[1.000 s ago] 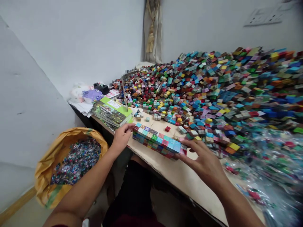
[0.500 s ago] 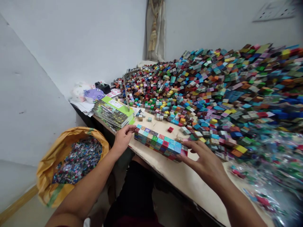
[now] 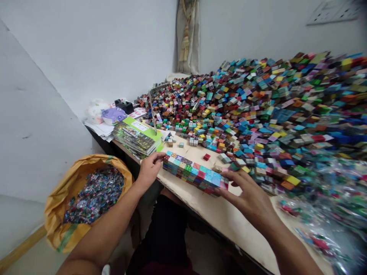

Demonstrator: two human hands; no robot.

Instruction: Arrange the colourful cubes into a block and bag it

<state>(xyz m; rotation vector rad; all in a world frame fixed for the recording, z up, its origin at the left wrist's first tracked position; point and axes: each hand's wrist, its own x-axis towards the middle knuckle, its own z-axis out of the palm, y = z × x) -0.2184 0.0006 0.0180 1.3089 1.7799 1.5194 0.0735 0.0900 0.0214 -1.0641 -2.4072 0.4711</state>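
A long block of small multicoloured cubes [image 3: 192,172], set in neat rows, lies at the front edge of the table. My left hand [image 3: 149,168] grips its left end between thumb and fingers. On the right end, my right hand [image 3: 243,187] has its thumb at the near side and its fingers at the far side. The block's underside is hidden. Just behind it lie a single red cube [image 3: 207,157] and several other loose cubes.
A large heap of colourful cubes [image 3: 243,99] covers the back of the table [image 3: 229,221]. Booklets [image 3: 137,137] are stacked at left, near a tape dispenser [image 3: 124,105]. Clear plastic packets [image 3: 329,236] lie at right. A yellow sack [image 3: 86,160] of small packets stands on the floor.
Almost nothing differs. Both hands stay at the ends of the block of cubes, which sits a hair further right in view.
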